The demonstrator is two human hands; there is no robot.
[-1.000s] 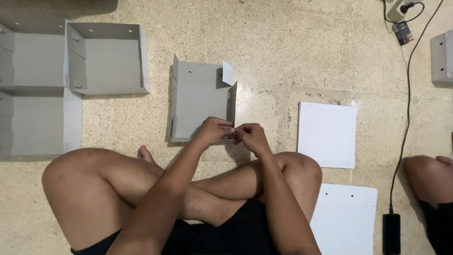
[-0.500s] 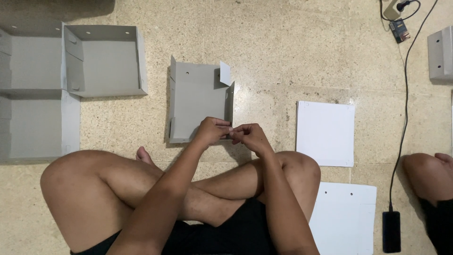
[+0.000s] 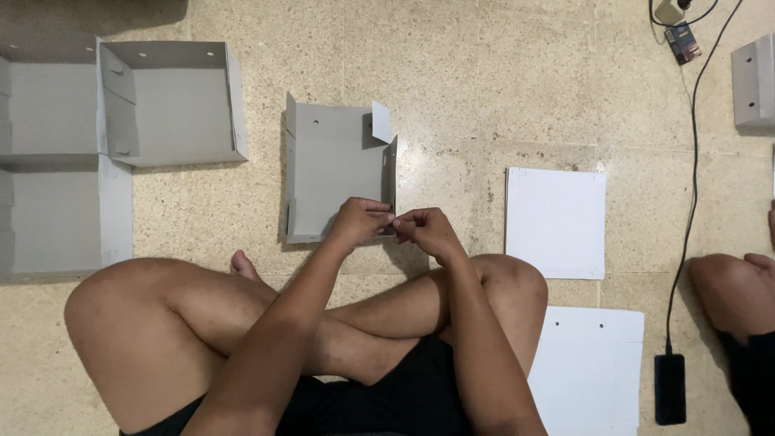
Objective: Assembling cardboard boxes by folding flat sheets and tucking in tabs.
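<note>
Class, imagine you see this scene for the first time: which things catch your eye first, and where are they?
At the centre, the left hand and right hand meet at the near right corner of a half-folded grey box on the speckled floor. Finished grey boxes stand at the upper left, and flat white sheets lie to the right.

Folded grey boxes [image 3: 169,101] left; white sheets [image 3: 555,222] right; black cable [image 3: 693,161]

Speckled beige terrazzo floor [image 3: 452,73] with faint tile joints, even soft light, shadow along the top left edge, black cable [image 3: 691,161] trailing down the right side to a black adapter [image 3: 669,389], plug block [image 3: 668,11] at the top right corner
</note>
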